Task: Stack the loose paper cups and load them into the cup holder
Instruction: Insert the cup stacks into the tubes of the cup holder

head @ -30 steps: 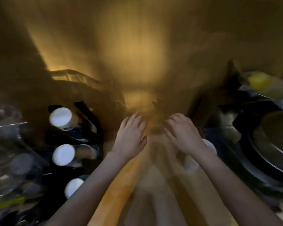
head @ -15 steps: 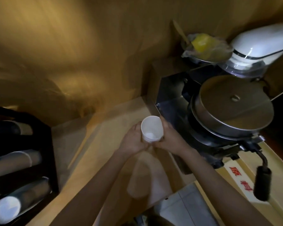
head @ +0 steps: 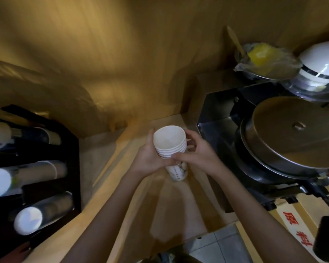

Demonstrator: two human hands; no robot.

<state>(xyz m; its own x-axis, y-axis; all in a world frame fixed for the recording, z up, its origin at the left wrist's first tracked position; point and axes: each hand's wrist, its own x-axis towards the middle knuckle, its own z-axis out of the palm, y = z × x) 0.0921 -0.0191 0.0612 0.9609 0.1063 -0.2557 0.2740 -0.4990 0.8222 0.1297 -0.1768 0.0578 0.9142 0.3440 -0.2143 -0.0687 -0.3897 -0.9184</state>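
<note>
A stack of white paper cups (head: 170, 144), several rims nested, is held upright above the wooden counter (head: 110, 188) in the middle of the view. My left hand (head: 149, 158) wraps its left side and my right hand (head: 196, 154) grips its right side. The bottom of the stack shows below my fingers. At the left edge stands a black cup holder (head: 72, 154) with three slanted tubes, each holding cups: a top row (head: 0, 134), a middle row (head: 0, 182) and a bottom row (head: 29, 220).
A steel machine with a round lid (head: 292, 133) and a black-handled lever (head: 325, 238) stands close on the right. Behind it sit a wrapped bowl with yellow contents (head: 262, 57) and a white appliance (head: 321, 63). A wooden wall closes the back.
The view swung from the cup holder to the counter by the machine. Both hands closed on the cup stack and lifted it higher, so more rims show now.
</note>
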